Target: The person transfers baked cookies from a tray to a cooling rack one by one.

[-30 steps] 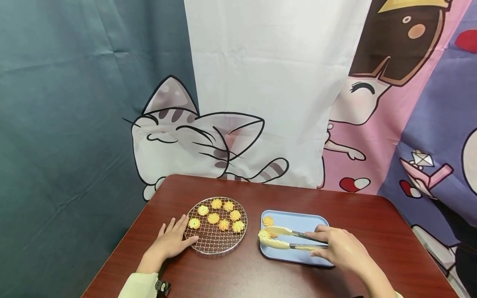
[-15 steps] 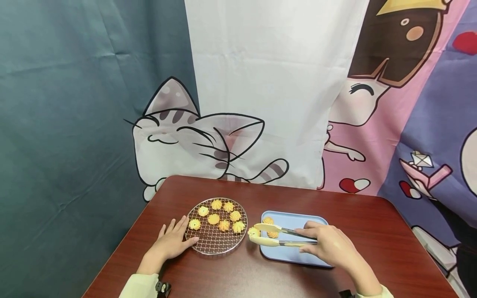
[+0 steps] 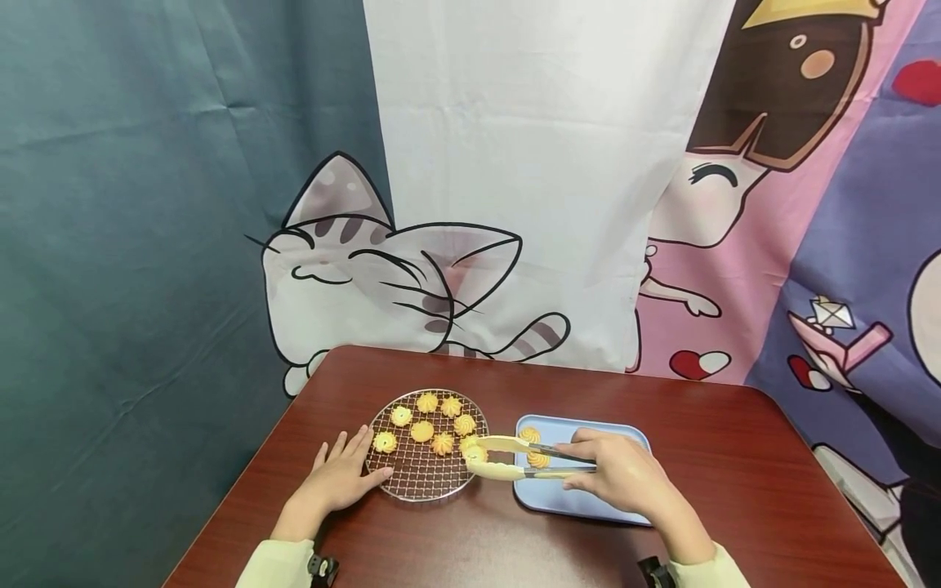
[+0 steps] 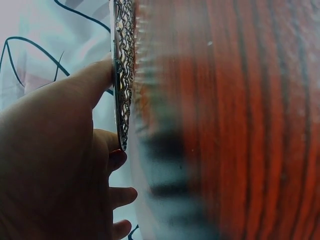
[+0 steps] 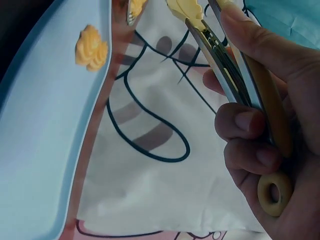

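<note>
My right hand (image 3: 625,474) grips a pair of tongs (image 3: 496,471) with cream-coloured heads and metal arms. Between the heads sits a piped butter cookie (image 3: 474,455), above the right rim of a round wire cooling rack (image 3: 419,482). In the right wrist view, fingers and thumb wrap round the tongs (image 5: 255,85), near their ring end. Several yellow piped cookies (image 3: 427,403) lie on the rack. My left hand (image 3: 334,476) rests at the rack's left rim with its fingers spread; in the left wrist view, the thumb and a finger touch the rim (image 4: 118,100).
A light blue tray (image 3: 588,510) stands to the right of the rack, partly under my right hand. Two swirled cookies (image 3: 538,461) lie at its left end. The brown wooden table (image 3: 456,547) ends at a printed curtain (image 3: 515,204).
My right hand has moved left with the tongs, carrying the cookie from the tray's left end to the rack's right edge. My left hand has stayed in place.
</note>
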`<state>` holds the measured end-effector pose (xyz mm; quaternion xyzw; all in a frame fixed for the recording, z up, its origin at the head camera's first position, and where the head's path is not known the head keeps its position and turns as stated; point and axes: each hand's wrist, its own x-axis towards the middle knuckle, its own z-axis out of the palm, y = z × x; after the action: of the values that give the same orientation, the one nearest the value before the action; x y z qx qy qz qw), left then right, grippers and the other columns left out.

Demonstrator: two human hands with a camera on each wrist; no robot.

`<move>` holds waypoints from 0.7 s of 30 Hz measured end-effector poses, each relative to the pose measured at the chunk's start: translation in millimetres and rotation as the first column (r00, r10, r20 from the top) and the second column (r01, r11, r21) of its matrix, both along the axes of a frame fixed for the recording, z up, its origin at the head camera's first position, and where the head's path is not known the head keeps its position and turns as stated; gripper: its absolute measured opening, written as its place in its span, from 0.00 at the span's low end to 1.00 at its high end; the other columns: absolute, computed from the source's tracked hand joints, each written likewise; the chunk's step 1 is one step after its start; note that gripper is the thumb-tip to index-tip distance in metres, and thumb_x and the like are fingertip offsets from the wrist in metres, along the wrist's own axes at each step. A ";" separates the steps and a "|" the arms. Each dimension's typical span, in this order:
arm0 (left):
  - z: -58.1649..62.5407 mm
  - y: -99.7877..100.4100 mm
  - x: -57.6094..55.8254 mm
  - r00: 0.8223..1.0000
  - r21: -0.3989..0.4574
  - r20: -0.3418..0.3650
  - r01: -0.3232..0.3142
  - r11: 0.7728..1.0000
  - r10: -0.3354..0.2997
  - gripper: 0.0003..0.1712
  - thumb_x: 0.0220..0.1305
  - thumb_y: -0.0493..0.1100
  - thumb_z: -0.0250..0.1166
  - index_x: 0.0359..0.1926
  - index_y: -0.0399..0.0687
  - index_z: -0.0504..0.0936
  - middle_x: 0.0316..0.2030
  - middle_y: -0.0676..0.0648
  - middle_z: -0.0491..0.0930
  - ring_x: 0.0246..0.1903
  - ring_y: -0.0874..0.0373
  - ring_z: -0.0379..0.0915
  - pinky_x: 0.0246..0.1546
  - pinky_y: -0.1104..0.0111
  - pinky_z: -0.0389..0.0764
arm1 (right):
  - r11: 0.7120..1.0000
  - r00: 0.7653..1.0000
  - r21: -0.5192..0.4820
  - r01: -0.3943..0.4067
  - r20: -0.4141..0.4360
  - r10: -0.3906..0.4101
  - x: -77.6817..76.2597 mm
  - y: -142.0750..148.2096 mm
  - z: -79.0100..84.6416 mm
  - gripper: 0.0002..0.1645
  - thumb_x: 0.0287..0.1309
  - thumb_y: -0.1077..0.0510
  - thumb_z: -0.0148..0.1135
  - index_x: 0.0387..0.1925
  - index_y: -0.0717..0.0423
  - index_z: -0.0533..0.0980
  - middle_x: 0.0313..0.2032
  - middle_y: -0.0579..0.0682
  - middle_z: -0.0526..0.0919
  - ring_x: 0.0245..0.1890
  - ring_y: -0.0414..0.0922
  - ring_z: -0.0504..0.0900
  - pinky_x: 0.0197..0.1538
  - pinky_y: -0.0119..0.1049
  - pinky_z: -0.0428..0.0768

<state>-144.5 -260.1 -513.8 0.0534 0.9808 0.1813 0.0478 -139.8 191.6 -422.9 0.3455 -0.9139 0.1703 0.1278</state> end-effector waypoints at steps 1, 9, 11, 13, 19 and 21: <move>0.2 0.2 0.1 1.000 0.001 0.000 0.000 1.000 0.000 0.52 0.69 0.68 0.58 0.78 0.36 0.55 0.77 0.35 0.54 0.74 0.26 0.45 0.70 0.31 0.41 | 1.000 1.000 0.004 -0.003 0.004 0.003 -1.0 -2.3 -0.5 0.28 0.43 0.44 0.82 0.50 0.39 0.88 0.31 0.27 0.76 0.24 0.27 0.66 0.25 0.25 0.66; 0.9 1.2 1.1 1.000 0.009 0.001 -0.001 1.000 0.001 0.53 0.69 0.68 0.58 0.78 0.36 0.55 0.77 0.35 0.54 0.74 0.26 0.44 0.70 0.30 0.40 | 1.000 0.999 0.013 -0.027 0.047 0.026 -7.2 -18.1 -3.0 0.28 0.44 0.43 0.81 0.51 0.37 0.87 0.29 0.30 0.76 0.24 0.28 0.67 0.26 0.26 0.68; 0.8 1.1 1.3 1.000 0.007 0.003 -0.001 1.000 0.001 0.53 0.69 0.68 0.58 0.78 0.36 0.55 0.77 0.35 0.54 0.74 0.27 0.44 0.70 0.31 0.40 | 0.999 0.999 0.019 -0.028 0.046 0.027 -8.5 -21.9 -3.4 0.28 0.44 0.42 0.80 0.51 0.36 0.87 0.29 0.28 0.75 0.24 0.27 0.67 0.27 0.27 0.69; 0.5 0.9 1.2 1.000 0.006 0.003 -0.001 1.000 0.001 0.53 0.69 0.69 0.58 0.78 0.36 0.55 0.77 0.35 0.54 0.75 0.27 0.44 0.70 0.31 0.41 | 0.999 0.999 0.023 -0.028 0.038 0.028 -10.0 -25.6 -4.1 0.27 0.44 0.41 0.80 0.50 0.36 0.87 0.28 0.26 0.73 0.23 0.27 0.67 0.27 0.27 0.69; -0.2 0.7 0.6 1.000 -0.001 -0.004 0.001 1.000 -0.001 0.53 0.69 0.70 0.57 0.78 0.37 0.55 0.77 0.36 0.54 0.75 0.27 0.45 0.70 0.31 0.41 | 0.998 0.998 0.003 -0.065 -0.008 0.065 -14.7 -37.2 -6.6 0.26 0.43 0.41 0.80 0.48 0.36 0.88 0.27 0.29 0.74 0.23 0.26 0.66 0.26 0.26 0.69; -0.2 0.4 0.6 1.000 -0.004 0.000 0.001 1.000 -0.001 0.52 0.69 0.69 0.57 0.78 0.38 0.56 0.77 0.36 0.54 0.75 0.27 0.45 0.70 0.31 0.41 | 0.997 0.997 -0.006 -0.080 -0.010 0.080 -16.1 -41.0 -7.2 0.26 0.43 0.42 0.80 0.48 0.37 0.88 0.27 0.31 0.75 0.23 0.26 0.66 0.26 0.26 0.69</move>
<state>-143.8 -259.7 -514.0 0.0539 0.9811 0.1793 0.0479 -155.9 150.6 -430.1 0.3821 -0.8982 0.1766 0.1267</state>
